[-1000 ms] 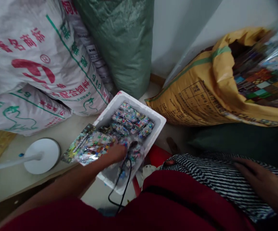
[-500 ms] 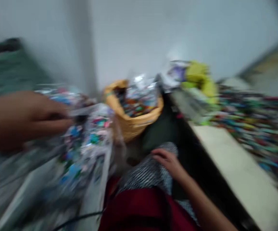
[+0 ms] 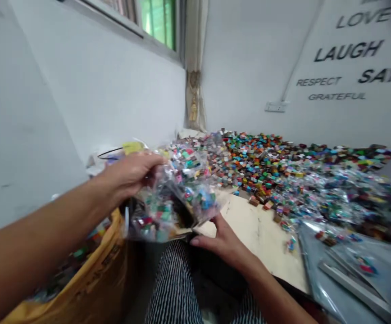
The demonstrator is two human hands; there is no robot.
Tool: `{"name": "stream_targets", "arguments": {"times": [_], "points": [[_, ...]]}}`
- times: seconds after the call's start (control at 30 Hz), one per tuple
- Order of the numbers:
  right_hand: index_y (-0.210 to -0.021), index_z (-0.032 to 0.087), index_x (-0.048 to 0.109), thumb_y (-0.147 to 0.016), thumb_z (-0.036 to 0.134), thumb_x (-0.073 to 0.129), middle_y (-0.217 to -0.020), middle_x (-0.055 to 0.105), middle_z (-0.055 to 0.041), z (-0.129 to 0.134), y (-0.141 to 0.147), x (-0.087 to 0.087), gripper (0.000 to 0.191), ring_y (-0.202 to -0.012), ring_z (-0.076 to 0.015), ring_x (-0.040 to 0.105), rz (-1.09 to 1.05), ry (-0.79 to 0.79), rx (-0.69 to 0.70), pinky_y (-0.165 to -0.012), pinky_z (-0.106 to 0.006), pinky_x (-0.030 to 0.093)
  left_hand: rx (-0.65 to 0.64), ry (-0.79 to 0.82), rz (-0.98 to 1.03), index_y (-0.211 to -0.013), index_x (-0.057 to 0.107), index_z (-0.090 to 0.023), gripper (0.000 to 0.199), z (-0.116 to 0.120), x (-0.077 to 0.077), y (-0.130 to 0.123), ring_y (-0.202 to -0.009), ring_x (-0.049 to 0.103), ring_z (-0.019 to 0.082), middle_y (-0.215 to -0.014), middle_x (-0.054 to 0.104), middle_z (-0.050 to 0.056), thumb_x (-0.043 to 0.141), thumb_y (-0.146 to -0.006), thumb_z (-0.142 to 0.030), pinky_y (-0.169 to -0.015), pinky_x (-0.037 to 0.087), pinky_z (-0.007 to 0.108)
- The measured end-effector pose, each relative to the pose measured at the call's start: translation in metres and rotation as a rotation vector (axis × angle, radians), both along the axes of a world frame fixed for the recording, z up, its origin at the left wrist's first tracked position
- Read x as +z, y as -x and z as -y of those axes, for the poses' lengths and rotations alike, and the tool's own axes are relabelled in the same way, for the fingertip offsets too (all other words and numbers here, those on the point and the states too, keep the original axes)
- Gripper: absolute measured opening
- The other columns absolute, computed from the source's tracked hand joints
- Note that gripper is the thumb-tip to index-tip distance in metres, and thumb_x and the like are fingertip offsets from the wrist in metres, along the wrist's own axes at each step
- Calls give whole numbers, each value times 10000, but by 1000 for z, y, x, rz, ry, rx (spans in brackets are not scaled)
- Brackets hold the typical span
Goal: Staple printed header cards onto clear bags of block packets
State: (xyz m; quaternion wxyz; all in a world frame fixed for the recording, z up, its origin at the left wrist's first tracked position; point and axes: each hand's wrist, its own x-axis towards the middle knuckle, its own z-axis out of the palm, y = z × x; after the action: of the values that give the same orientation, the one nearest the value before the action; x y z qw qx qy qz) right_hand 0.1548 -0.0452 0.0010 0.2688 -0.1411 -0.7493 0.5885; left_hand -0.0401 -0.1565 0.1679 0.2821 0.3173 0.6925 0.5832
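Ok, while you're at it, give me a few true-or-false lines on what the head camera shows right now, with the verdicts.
The left hand holds up a clear plastic bag of small coloured blocks. True.
The right hand grips a pair of scissors. False: it is open at the bag's lower edge, with no tool visible.
A yellow sack sits below the left forearm. True.
The loose coloured blocks are all packed in a box. False: they lie spread in a wide heap towards the far wall.
The wall lettering includes the word LAUGH. True.
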Motion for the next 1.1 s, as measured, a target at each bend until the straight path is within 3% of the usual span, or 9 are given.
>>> {"name": "stream_targets", "arguments": {"times": [0.17,0.4,0.5,0.6,0.73,0.8,0.87,0.97,1.1], "points": [[-1358,203,425,-670,486,766,-1297,575,-111,-62,-41,-9,818,-1200,-309,519,100,72,-294,-1040,-496,384,-374,98,-108,-505,420,-182,219,-135,-18,-34,-378,332,55,-436,398,-67,578,-654,-216,-394,253,186],[-1439,227,356,-755,524,671,-1351,513,-139,-75,-87,-45,809,-1042,-265,595,244,70,-422,-959,-478,454,-776,422,-285,-449,409,-185,282,-250,-42,-47,-381,324,69,-409,388,-53,629,-624,-169,-394,246,198],[-1420,267,401,-719,577,701,-1379,482,-150,-106,-112,-27,823,-1088,-291,580,271,75,-484,-963,-493,471,-874,504,-379,-429,413,-183,296,-278,-48,-52,-380,323,75,-393,383,-46,617,-639,-139,-405,256,204],[-1495,290,241,-636,561,775,-1492,337,-174,-161,-130,9,1047,-1225,-344,500,247,102,-539,-972,-511,482,-936,545,-498,-407,434,-176,306,-292,-45,-64,-385,336,85,-383,395,-31,605,-653,-117,-425,269,225],[-1529,315,117,-644,424,792,-1579,192,-122,-237,-119,45,1118,-1411,-331,296,386,53,-226,-1095,-484,378,-906,542,-638,-444,523,-160,282,-288,-19,-77,-464,460,135,-439,496,13,624,-706,-167,-520,380,274],[-1506,295,225,-630,360,791,-1537,302,-112,-263,-103,48,1045,-1384,-304,355,425,63,-34,-1087,-447,395,-821,455,-692,-569,614,-154,234,-266,-12,-70,-647,586,203,-600,615,55,661,-746,-300,-677,466,332],[-1461,262,333,-596,312,799,-1439,444,-111,-280,-88,43,984,-1309,-289,453,441,66,102,-1056,-423,428,-627,222,-729,-823,693,-172,327,-228,-24,-55,-951,617,293,-900,690,99,694,-730,-486,-896,458,426],[-1430,224,364,-575,298,794,-1308,547,-109,-291,-76,33,960,-1211,-279,530,434,43,196,-1031,-438,444,-283,-130,-480,-1336,503,-249,873,-156,-86,-43,-1325,421,368,-1346,547,140,766,-595,-628,-1093,324,520],[-1428,192,359,-567,277,754,-1299,546,-127,-290,-70,22,951,-1175,-296,546,419,4,156,-977,-438,482,-250,-55,-55,-1489,206,-214,1469,-110,-198,-80,-1388,329,426,-1475,397,212,936,-245,-491,-1157,242,547]]}}
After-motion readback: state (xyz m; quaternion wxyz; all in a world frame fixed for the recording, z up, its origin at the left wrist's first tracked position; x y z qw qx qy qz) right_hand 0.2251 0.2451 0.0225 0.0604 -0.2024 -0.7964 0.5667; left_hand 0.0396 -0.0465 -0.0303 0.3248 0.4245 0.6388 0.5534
